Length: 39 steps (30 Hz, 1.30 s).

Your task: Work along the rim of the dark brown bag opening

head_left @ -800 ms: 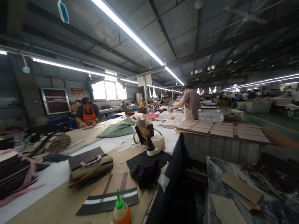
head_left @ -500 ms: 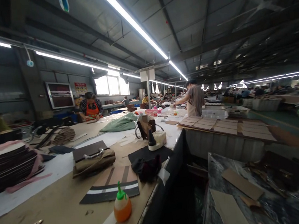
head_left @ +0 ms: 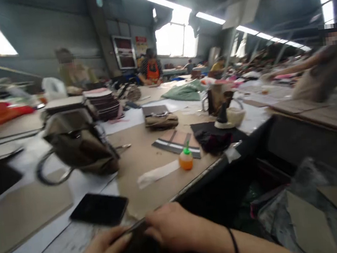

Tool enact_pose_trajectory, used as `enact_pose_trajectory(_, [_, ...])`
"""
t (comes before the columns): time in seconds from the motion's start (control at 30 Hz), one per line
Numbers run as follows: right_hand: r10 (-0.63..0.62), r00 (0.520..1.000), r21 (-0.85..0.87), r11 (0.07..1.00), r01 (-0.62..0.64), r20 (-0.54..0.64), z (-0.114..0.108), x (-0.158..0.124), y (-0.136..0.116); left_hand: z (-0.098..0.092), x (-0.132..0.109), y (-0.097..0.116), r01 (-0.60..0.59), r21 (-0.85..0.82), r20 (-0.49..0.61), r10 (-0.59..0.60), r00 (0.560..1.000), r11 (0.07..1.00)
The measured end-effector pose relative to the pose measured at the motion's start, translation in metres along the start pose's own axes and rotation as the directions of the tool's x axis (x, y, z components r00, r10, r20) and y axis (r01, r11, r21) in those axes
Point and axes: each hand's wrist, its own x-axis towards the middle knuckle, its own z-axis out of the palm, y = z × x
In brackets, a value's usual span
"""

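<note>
At the bottom of the head view my left hand (head_left: 105,247) pinches the upper edge of a dark bag-like piece (head_left: 136,248), thumb on the near side. Bent over the same edge is my right hand (head_left: 170,225), its fingers curled and a black band on the wrist. Most of the piece drops out of the picture, so its exact kind cannot be made out. A black phone (head_left: 100,208) lies just beyond my left hand. Further up the table stands an orange bottle with a green nozzle (head_left: 186,160).
A brown handbag (head_left: 81,146) with a ring handle stands at the left, near a folded brown bag (head_left: 161,119). A tape dispenser with a black cone (head_left: 230,117) is at the table's right edge. Co-workers stand beyond. Scraps lie on plastic (head_left: 309,216) at right.
The view has swung left and downward, bringing in the handbag, the phone and another co-worker. Both my hands have come into view, gripping the dark piece.
</note>
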Motion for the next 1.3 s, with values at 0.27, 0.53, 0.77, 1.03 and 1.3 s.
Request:
enact_pose_trajectory(0.27, [0.11, 0.993, -0.121, 0.987, -0.104, 0.042, -0.005, 0.023, -0.002, -0.006, -0.009, -0.021, 0.09, -0.245, 0.049, -0.08, 0.996, 0.965])
enact_pose_trajectory(0.53, [0.124, 0.992, -0.184, 0.976, -0.118, 0.021, 0.002, 0.036, -0.001, -0.011, -0.005, -0.031, 0.096, -0.261, 0.047, -0.087, 0.995, 0.961])
enact_pose_trajectory(0.77, [-0.163, 0.98, -0.158, 0.971, 0.179, 0.111, 0.002, 0.036, -0.004, -0.011, -0.004, -0.039, 0.066, -0.236, 0.008, -0.066, 0.998, 0.97])
enact_pose_trajectory(1.03, [-0.081, 0.995, -0.195, 0.977, 0.092, 0.067, 0.002, 0.038, -0.004, -0.011, -0.008, -0.04, 0.049, -0.243, -0.02, -0.056, 0.998, 0.969])
enact_pose_trajectory(1.3, [0.107, 0.994, -0.249, 0.964, -0.095, 0.038, 0.001, 0.043, -0.009, -0.011, -0.008, -0.032, 0.093, -0.275, -0.001, -0.097, 0.995, 0.957])
